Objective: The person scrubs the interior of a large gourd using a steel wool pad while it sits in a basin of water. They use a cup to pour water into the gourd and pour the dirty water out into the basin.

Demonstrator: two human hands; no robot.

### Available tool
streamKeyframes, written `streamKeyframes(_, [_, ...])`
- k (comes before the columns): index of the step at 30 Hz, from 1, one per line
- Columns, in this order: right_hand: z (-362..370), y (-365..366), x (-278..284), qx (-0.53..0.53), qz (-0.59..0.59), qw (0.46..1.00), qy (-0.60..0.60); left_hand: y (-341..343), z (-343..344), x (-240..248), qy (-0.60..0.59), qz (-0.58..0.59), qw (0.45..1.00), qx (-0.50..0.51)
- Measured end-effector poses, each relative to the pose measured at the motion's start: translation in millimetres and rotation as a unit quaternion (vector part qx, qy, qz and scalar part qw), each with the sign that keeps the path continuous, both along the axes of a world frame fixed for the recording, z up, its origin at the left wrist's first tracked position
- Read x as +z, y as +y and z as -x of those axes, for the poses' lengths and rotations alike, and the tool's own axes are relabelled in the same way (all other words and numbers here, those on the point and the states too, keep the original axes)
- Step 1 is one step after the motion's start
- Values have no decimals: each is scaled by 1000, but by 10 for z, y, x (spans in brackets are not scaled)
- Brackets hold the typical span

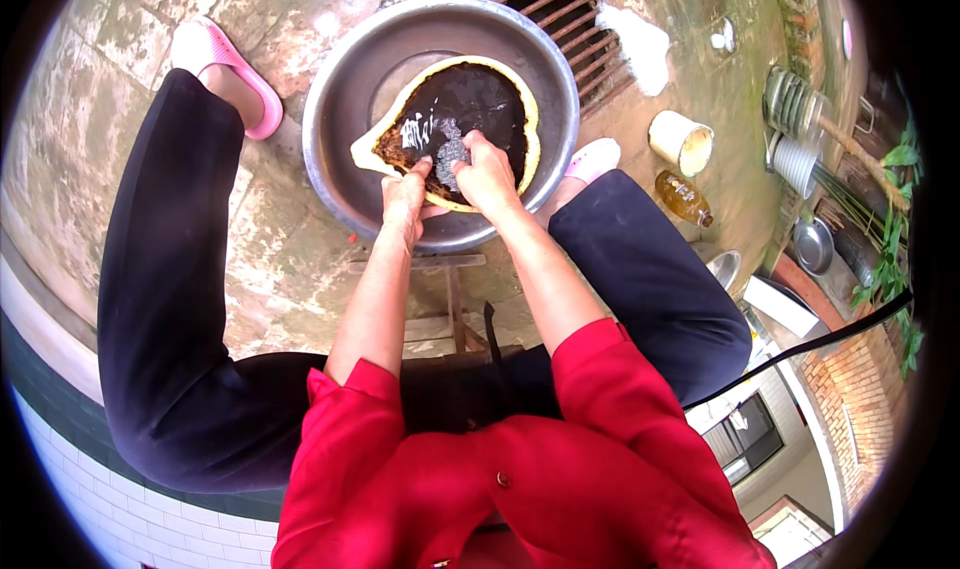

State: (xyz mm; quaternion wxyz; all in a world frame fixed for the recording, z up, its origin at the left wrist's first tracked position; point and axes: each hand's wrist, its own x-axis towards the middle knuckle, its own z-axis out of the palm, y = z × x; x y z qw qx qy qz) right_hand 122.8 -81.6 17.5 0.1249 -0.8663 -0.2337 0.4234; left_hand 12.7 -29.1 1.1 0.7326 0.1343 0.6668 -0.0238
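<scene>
A wide grey metal basin sits on the ground in front of me. Inside it lies a teardrop-shaped, yellow-rimmed vessel, its inner face dark and wet, with brown patches near the pointed end at left. My left hand grips the near rim, thumb over the inside and fingers partly hidden beneath. My right hand presses a grey steel wool scrubber against the dark inner surface, its fingertips partly out of sight.
Behind the basin is a rusty drain grate with white foam beside it. To the right stand a cream bucket and a lying brown bottle. A small wooden stool is between my legs.
</scene>
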Motion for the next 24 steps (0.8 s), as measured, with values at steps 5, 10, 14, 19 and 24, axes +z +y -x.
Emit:
streamKeyframes(5, [-339,336,192,282,4,929,-241,72,-73,69,-6,-9,1000,-13])
streamKeyframes(10, [-535,180,-55,489,27,821,-295,-20,-130,38,53,-87,995,9])
streamKeyframes(14, [-296,-97,-141,419,84,872,-239,-212,-131,-165,88,-132,987,-3])
streamKeyframes(19, [33,-191,-77,107,128,986,-19,-294,-34,-276,111,-184,972,-97])
streamKeyframes(24, [-82,-153,-132,-11,105,984,144,-153,-108,-115,78,-143,981,-106])
